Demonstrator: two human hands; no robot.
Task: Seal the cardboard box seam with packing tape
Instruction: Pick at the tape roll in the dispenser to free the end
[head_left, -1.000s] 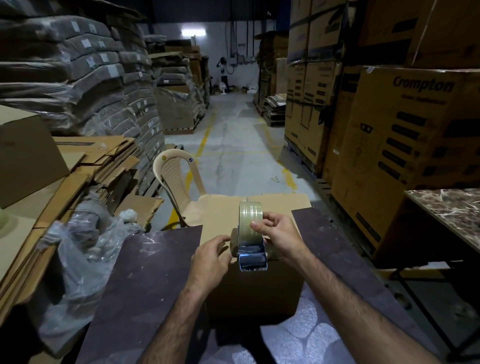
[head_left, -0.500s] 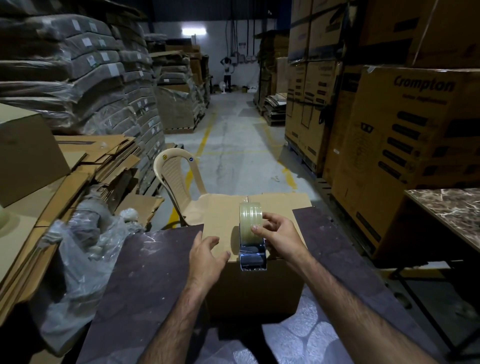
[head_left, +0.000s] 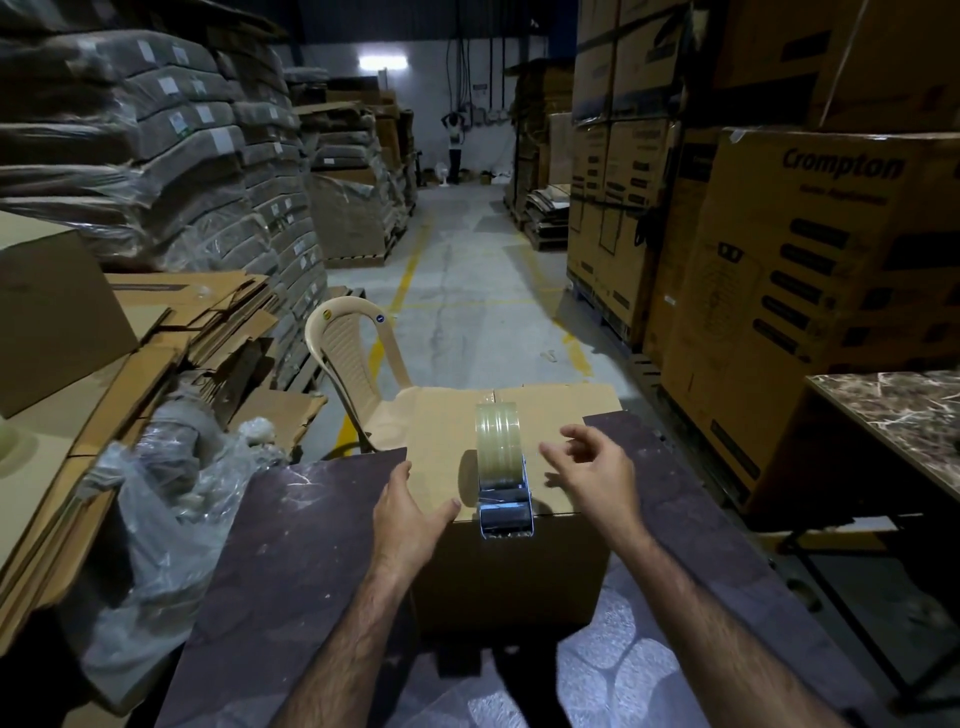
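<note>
A brown cardboard box (head_left: 519, 566) stands in front of me between two dark boards, its top flaps closed along a middle seam. A tape dispenser (head_left: 501, 467) with a clear tape roll stands upright on the box top at the near edge, right on the seam. My left hand (head_left: 408, 512) lies flat on the near left part of the box top, fingers straight. My right hand (head_left: 592, 467) hovers just right of the dispenser with relaxed fingers and holds nothing.
A beige plastic chair (head_left: 358, 374) stands just behind the box. Flattened cartons (head_left: 171, 332) and a crumpled plastic bag (head_left: 171, 509) fill the left. Large printed cartons (head_left: 810, 291) and a marble-topped table (head_left: 898, 421) are at the right. A person (head_left: 455, 145) stands far down the aisle.
My right hand has let go of the tape dispenser and moved off to its right. My left hand slid left and flattened on the box top. The dispenser now stands alone.
</note>
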